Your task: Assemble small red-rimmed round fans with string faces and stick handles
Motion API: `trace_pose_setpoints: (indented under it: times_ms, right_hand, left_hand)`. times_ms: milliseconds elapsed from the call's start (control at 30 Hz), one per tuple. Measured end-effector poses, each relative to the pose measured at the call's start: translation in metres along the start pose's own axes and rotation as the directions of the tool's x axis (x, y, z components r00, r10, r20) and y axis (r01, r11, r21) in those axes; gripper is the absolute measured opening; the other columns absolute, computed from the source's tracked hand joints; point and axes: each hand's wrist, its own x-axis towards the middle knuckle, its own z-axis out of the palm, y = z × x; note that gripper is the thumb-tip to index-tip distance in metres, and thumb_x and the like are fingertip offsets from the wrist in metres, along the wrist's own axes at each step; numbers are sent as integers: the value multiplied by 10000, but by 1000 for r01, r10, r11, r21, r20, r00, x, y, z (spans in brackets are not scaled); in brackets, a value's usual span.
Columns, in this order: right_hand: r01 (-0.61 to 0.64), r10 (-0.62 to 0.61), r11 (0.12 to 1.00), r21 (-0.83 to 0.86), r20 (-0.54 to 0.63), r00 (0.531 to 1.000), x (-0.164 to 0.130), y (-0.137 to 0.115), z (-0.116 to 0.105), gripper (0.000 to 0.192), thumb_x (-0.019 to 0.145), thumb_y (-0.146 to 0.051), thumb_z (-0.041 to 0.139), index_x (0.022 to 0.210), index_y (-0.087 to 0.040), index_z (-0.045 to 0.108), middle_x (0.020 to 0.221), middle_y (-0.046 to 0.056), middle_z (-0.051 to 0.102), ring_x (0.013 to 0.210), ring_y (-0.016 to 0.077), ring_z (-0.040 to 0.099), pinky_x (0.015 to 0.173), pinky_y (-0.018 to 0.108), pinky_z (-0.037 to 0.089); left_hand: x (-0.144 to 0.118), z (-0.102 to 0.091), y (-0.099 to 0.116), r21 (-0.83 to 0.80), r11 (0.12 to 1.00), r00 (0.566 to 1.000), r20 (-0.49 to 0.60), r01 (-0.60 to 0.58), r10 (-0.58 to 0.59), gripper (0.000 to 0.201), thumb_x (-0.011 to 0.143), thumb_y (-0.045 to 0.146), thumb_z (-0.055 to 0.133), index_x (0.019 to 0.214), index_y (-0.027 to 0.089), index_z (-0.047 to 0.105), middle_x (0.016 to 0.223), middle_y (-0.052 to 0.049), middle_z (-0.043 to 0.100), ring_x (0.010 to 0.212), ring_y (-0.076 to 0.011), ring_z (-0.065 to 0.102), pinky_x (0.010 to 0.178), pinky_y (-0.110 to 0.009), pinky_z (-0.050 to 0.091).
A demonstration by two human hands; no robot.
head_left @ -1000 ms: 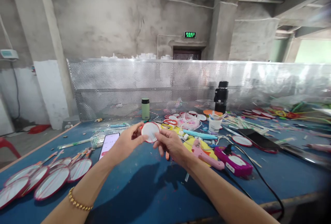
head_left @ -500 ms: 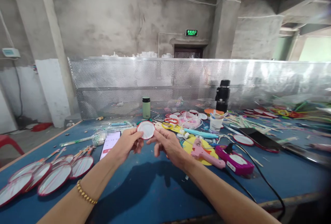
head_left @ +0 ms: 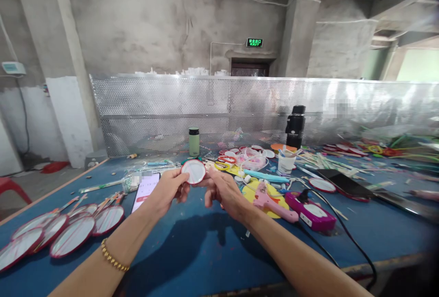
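White cup (head_left: 286, 163) — holding sticks, perhaps straws — beyond the red-rimmed disc (head_left: 194, 171).

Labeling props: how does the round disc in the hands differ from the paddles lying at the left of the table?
The round disc is held up off the table between left hand and right hand; the paddles lie flat on the blue table. The disc shows no handle; the paddles have stick handles. The disc is single; the paddles overlap in a row. Both have red rims and pale faces.
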Motion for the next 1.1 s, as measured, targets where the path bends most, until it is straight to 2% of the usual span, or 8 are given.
trace_pose_setpoints:
  times_ms: [100,200,267,400,567,967,1100]
  right_hand:
    - [11,-11,1000,-11,14,1000,0,0,0,555,893,-636,363,910,-130,588,882,130,730,397,78,555,387,180,386]
    - [9,-9,999,-37,8,1000,1,2,-1,574,891,-650,345,916,-131,587,952,147,727,389,73,550,349,175,337]
    - [1,-1,999,-42,3,1000,1,3,-2,555,893,-637,361,918,-134,595,916,132,734,389,77,550,339,174,318]
    - [-43,42,998,-54,-20,999,1,1,-1,477,891,-587,431,904,-141,598,718,74,729,366,86,539,353,179,334]
    - [-24,24,999,-34,9,1000,3,3,0,426,892,-566,444,890,-156,557,840,95,745,354,69,540,345,165,323]
    - [4,-4,1000,5,42,999,2,4,0,447,883,-570,455,942,-147,586,892,96,731,372,65,553,350,160,352]
    - [43,-49,996,76,71,996,2,7,-2,473,883,-581,452,930,-138,610,776,60,702,392,88,577,399,188,421]
  left_hand:
    - [1,0,0,14,1000,999,-39,-10,10,185,758,334,562,711,161,517,486,42,524,326,-77,462,352,-200,285]
    - [2,0,0,26,1000,998,-58,-10,12,172,752,320,558,695,164,515,480,42,521,323,-79,465,349,-201,289]
    - [2,1,0,35,999,998,-67,-17,19,175,749,319,560,682,165,511,479,40,523,324,-80,466,346,-202,291]
    - [1,2,0,58,998,997,-79,-19,24,164,749,313,556,694,165,515,471,42,521,322,-83,465,338,-201,291]
    - [0,4,2,56,998,996,-80,-21,25,155,748,302,556,692,165,511,476,42,519,321,-82,460,336,-201,293]
    - [1,2,0,45,999,999,-37,-18,19,196,745,345,569,702,161,522,477,32,519,327,-86,463,340,-202,300]
    - [0,1,-1,36,999,1000,4,-20,20,213,759,361,571,724,153,535,471,37,509,328,-82,451,340,-198,295]
